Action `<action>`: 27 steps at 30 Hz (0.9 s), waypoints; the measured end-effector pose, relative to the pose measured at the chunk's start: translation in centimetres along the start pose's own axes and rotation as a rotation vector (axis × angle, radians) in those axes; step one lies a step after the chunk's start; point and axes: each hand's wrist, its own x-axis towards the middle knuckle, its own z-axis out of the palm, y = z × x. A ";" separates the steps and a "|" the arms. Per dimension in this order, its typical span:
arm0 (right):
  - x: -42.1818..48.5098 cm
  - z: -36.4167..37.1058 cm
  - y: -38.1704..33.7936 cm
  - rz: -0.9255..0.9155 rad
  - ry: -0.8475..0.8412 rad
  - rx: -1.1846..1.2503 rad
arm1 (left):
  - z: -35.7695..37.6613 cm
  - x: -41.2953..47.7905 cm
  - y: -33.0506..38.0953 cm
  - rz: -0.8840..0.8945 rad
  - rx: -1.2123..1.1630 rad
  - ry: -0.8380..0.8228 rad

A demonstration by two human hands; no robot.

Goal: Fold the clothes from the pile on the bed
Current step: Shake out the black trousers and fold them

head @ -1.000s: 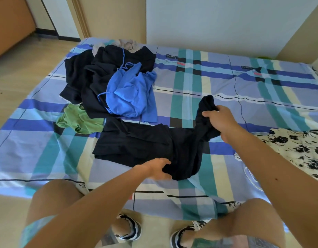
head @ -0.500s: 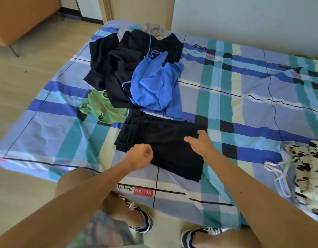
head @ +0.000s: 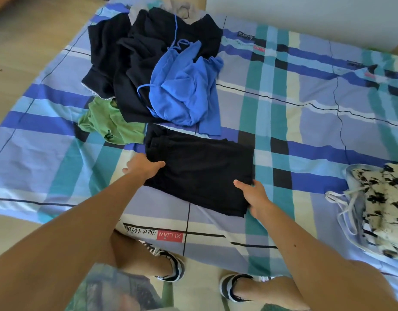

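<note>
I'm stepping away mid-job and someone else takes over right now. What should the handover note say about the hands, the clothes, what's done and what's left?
Left hand holds the left edge of the black garment; right hand pinches its near right corner.
The garment lies folded into a rectangle on the bed, just in front of the pile.
Done: that fold, apparently. A floral piece lies apart at the right.
Left: the blue top, the green piece and the dark clothes in the pile.
</note>
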 end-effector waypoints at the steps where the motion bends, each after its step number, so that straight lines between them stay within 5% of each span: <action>1: -0.8 0.2 -0.5 -0.002 -0.009 -0.018 | -0.2 -0.4 0.0 -0.003 0.023 0.002; 10: -2.9 -6.5 -2.5 -0.182 0.075 -0.032 | 2.8 -10.8 2.7 0.178 -0.516 -0.007; 14: -4.2 -12.7 0.0 -0.183 0.183 -0.076 | 7.2 -15.3 3.0 0.222 -0.361 -0.016; 17: -4.6 -14.6 2.6 -0.148 0.194 -0.171 | 10.0 -17.1 3.7 0.604 0.028 0.251; 20: -5.0 -14.3 2.9 -0.171 0.210 -0.224 | 12.0 -18.3 5.4 1.110 0.240 -0.037; 23: -5.8 -12.5 1.3 -0.224 0.214 -0.236 | 12.5 -17.5 6.3 0.894 0.260 -0.310; 27: -8.5 -8.9 -2.6 -0.459 0.192 -0.364 | 9.4 -16.8 7.9 0.534 -0.299 -0.555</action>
